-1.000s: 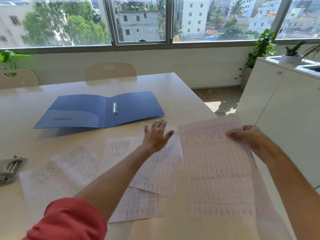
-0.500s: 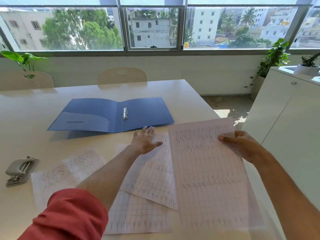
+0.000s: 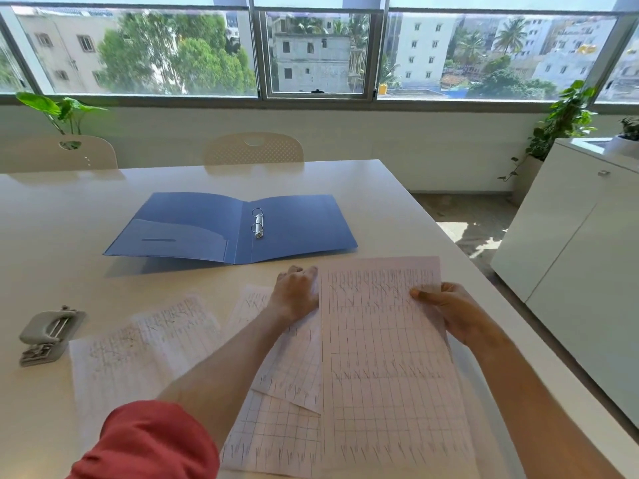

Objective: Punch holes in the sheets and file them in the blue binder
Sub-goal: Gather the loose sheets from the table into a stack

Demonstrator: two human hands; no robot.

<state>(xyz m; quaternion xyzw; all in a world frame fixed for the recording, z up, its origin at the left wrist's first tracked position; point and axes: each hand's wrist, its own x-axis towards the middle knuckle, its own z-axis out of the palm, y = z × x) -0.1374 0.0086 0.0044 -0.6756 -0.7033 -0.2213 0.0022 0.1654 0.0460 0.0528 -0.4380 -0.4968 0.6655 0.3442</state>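
The blue binder lies open at mid-table with its metal rings showing. In front of it, several gridded sheets lie loose and overlapping on the table. My right hand grips one large sheet at its right edge, thumb on top, and holds it over the others. My left hand rests on a sheet lying on the table, its fingers bent down near that sheet's far edge. The held sheet's left edge partly hides this hand. A grey hole punch sits at the left.
The pale table ends close on the right, where a white cabinet stands across a gap of floor. Two chairs stand at the far side beneath the windows. Potted plants stand at the far left and far right.
My right hand has brought the held sheet leftward, so it now overlaps the sheets on the table. My left hand has drawn back slightly and its fingers have bent down.
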